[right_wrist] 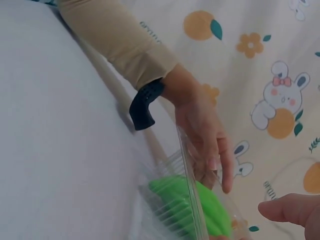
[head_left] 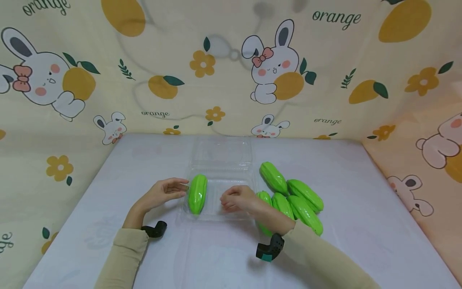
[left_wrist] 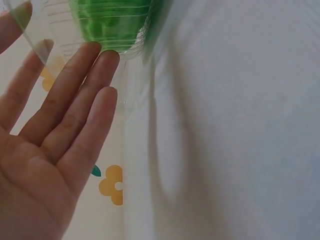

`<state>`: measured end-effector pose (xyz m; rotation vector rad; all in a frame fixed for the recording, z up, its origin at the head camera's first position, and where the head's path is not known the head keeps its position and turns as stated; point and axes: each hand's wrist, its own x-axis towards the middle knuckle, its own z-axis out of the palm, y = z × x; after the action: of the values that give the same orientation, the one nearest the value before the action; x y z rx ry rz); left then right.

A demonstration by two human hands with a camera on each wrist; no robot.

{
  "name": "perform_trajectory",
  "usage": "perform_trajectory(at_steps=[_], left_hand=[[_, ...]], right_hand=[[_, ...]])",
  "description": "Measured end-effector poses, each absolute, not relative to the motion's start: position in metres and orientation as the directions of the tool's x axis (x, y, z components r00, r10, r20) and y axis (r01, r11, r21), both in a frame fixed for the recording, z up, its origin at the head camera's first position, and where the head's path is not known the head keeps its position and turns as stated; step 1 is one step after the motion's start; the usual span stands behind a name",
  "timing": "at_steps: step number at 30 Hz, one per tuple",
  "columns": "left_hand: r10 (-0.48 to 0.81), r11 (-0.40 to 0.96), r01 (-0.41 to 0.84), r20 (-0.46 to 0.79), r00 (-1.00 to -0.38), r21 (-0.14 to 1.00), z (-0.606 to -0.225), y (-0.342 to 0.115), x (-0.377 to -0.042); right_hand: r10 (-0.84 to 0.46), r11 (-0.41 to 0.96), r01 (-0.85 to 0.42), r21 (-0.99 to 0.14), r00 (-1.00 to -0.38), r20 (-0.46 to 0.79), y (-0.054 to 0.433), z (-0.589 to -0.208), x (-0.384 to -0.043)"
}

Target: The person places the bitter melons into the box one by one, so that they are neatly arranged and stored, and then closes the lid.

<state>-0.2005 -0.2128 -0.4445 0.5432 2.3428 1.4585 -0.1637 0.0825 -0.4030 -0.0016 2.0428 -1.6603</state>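
A clear plastic clamshell box (head_left: 220, 216) lies with its lid (head_left: 221, 154) folded back. In its left side lies one glossy green ridged fruit (head_left: 197, 194), probably artificial. My left hand (head_left: 165, 193) is at the box's left wall; its fingers are nearly straight in the left wrist view and seem to touch the clear plastic (left_wrist: 132, 52). Over the right half of the box hovers my right hand (head_left: 240, 199), fingers loosely bent and nothing seen in them. Its thumb (right_wrist: 290, 209) stands apart in the right wrist view; its other fingers are mostly hidden.
Several more green ridged fruits (head_left: 304, 212) lie in a cluster right of the box, partly behind my right forearm. A white cloth (head_left: 346, 241) covers the table. A curtain with printed rabbits and oranges (head_left: 223, 88) hangs behind. Both wrists carry black cameras (head_left: 155, 229).
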Motion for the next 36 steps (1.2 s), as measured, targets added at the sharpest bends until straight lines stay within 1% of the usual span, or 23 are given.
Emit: perform_trajectory(at_steps=[7,17,25,36], left_hand=[[0.468,0.407,0.123,-0.091,-0.879,0.905,-0.443,-0.211,-0.199],[0.471,0.419,0.149,-0.074,-0.879,0.896,-0.444,-0.213,-0.199],[0.472,0.417,0.148,-0.074,-0.878,0.897,-0.445,-0.213,-0.200],[0.479,0.400,0.146,-0.071,-0.875,0.905,-0.447,-0.213,-0.202]], right_hand=[[-0.284,0.329,0.284,-0.900,-0.880,-0.381,0.092,-0.399,-0.161],[-0.321,0.374,0.224,-0.900,-0.879,-0.352,0.109,-0.392,-0.156],[-0.335,0.344,0.197,-0.918,-0.888,-0.316,0.123,-0.393,-0.154],[-0.380,0.310,0.178,-0.934,-0.877,-0.293,0.145,-0.393,-0.147]])
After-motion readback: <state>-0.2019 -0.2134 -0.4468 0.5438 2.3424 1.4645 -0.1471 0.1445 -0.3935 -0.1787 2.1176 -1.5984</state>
